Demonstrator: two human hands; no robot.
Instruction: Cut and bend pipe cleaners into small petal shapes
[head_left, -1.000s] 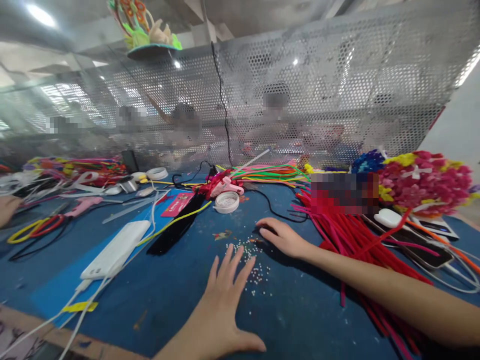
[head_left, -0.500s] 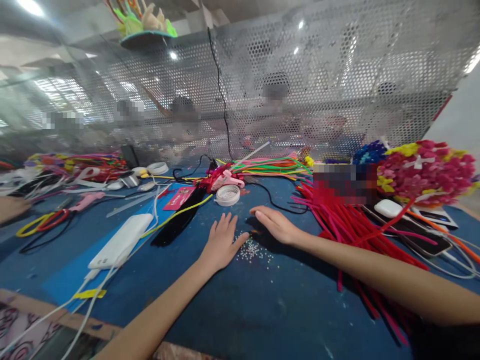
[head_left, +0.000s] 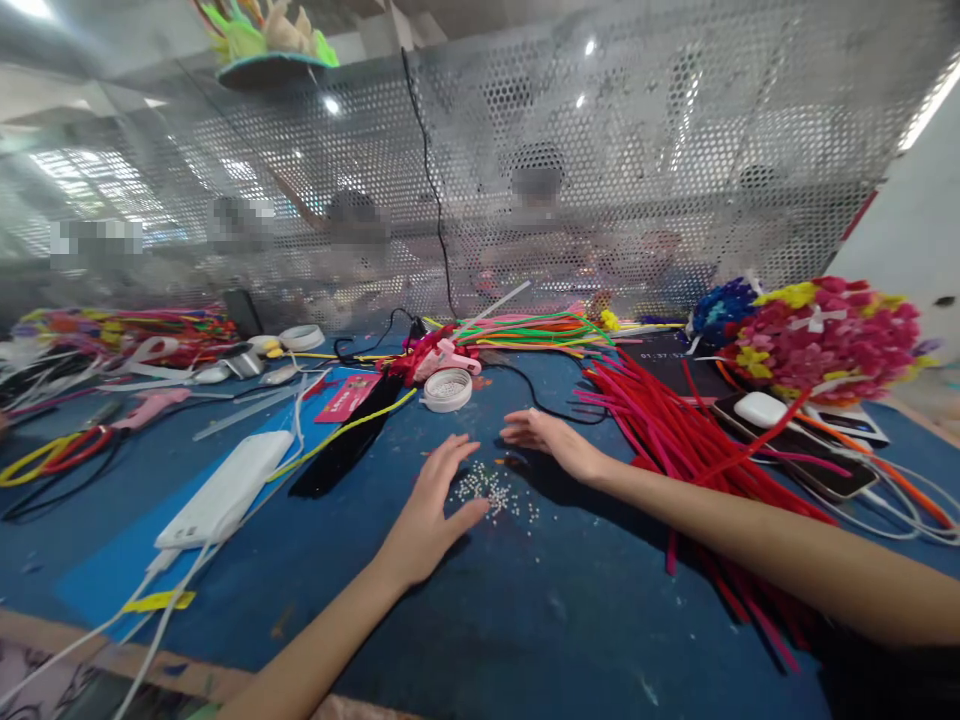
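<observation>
Small white beads point(head_left: 491, 490) lie loose in a patch on the blue table, between my two hands. My left hand point(head_left: 431, 510) is at the left edge of the patch, its thumb spread from the fingers and nothing in it. To the right and slightly behind the beads, my right hand point(head_left: 551, 440) has its fingers stretched out toward the left, holding nothing that shows. A round white container point(head_left: 448, 390) stands just beyond both hands. Behind it rests a pink glue gun point(head_left: 450, 358).
Red pipe cleaners point(head_left: 697, 440) spread beside my right forearm, near a pink flower bouquet point(head_left: 832, 335) and a phone point(head_left: 817, 468). On the left lie a white power bank point(head_left: 226, 488) with cables, black pipe cleaners point(head_left: 352, 435) and scissors point(head_left: 64, 455). A perforated metal screen point(head_left: 480, 200) stands behind.
My left hand has lifted off its flat pose and turned on edge, with the thumb lower, leaving more beads in sight. The right hand's fingers have spread a little. The view has shifted slightly.
</observation>
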